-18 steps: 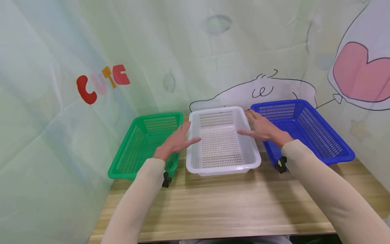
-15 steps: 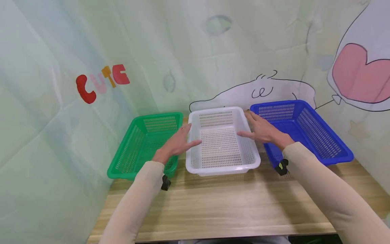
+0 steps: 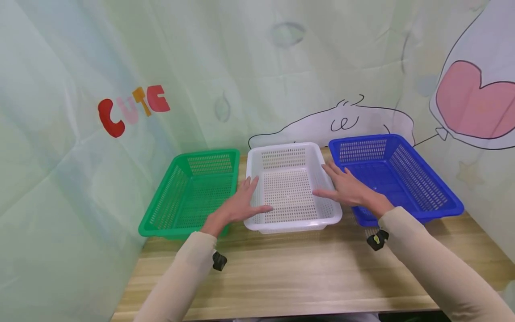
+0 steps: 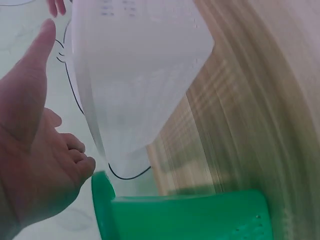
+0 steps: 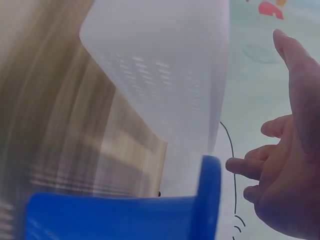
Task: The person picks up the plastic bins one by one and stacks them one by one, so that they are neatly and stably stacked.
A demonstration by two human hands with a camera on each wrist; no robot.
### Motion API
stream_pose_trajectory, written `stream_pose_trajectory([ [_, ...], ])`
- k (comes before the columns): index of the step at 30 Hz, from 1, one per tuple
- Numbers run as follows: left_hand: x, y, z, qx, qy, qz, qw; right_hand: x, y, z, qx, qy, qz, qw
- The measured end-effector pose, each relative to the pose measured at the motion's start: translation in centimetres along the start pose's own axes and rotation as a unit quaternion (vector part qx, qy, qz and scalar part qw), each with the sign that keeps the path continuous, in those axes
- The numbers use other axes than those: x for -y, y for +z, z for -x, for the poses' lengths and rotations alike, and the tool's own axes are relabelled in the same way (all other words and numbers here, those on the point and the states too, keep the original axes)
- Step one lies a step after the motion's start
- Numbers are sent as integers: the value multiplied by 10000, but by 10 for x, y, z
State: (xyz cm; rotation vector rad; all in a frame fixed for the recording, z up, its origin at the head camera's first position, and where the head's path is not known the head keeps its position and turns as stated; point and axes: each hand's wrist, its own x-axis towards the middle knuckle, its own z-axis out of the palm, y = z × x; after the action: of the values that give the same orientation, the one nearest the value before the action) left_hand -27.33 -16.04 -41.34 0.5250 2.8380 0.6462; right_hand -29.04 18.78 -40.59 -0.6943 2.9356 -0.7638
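Observation:
A white perforated plastic basket (image 3: 295,223) sits in the middle of the wooden table, with nothing inside it. My left hand (image 3: 238,203) hovers by its left rim, fingers spread and thumb reaching over the basket. On the other side my right hand (image 3: 347,187) is held over the right rim, fingers extended and thumb pointing inward. Both wrist views show the hands above rim height, apart from the white wall, holding nothing. To the left stands a green basket (image 4: 190,215), to the right a blue basket (image 5: 115,215).
The wooden table (image 3: 277,277) runs along the front, its near edge at the bottom of the head view. A printed curtain (image 3: 225,62) hangs close behind the baskets and along the left side. Narrow gaps separate the white basket from its neighbours.
Both hands have drawn back toward the person along the white basket's sides, still with fingers spread. The baskets hold their places; the view has shifted slightly.

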Motion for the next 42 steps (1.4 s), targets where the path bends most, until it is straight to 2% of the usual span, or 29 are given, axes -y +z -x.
stream_pose_trajectory([
  [6, -2, 6, 8, 113, 63, 231, 9996, 2, 7, 11, -18, -57, -51, 10000],
  [10, -2, 9, 11, 131, 67, 252, 9996, 1, 11, 16, 141, -7, -277, 9995],
  [17, -7, 10, 15, 80, -186, 575, 9981, 2, 15, 23, 482, 181, -480, 9975],
  [20, -8, 11, 15, 119, -261, 776, 9966, 4, 15, 25, 549, 106, -668, 9962],
  [24, -9, 12, 14, 69, -93, 1145, 9934, 6, 18, 27, 671, -146, -921, 9934],
  [26, -9, 14, 14, -65, 68, 1343, 9909, 7, 19, 28, 676, -251, -1003, 9923],
  [28, -10, 15, 15, -194, 232, 1658, 9857, 10, 20, 29, 620, -251, -1047, 9922],
  [30, -10, 17, 16, -291, 418, 2069, 9770, 13, 20, 31, 579, -221, -1106, 9919],
  [32, -11, 20, 17, -332, 680, 2549, 9640, 15, 20, 33, 552, -128, -1177, 9914],
  [35, -11, 23, 16, -310, 1090, 3214, 9401, 20, 21, 35, 551, 7, -1575, 9860],
  [37, -10, 24, 15, -304, 1266, 3509, 9273, 21, 23, 36, 543, 51, -2047, 9773],
  [39, -8, 26, 15, -292, 1261, 3691, 9203, 23, 27, 37, 535, 172, -2593, 9641],
  [42, -6, 29, 16, -340, 1018, 3794, 9190, 22, 34, 39, 401, 403, -3229, 9447],
])
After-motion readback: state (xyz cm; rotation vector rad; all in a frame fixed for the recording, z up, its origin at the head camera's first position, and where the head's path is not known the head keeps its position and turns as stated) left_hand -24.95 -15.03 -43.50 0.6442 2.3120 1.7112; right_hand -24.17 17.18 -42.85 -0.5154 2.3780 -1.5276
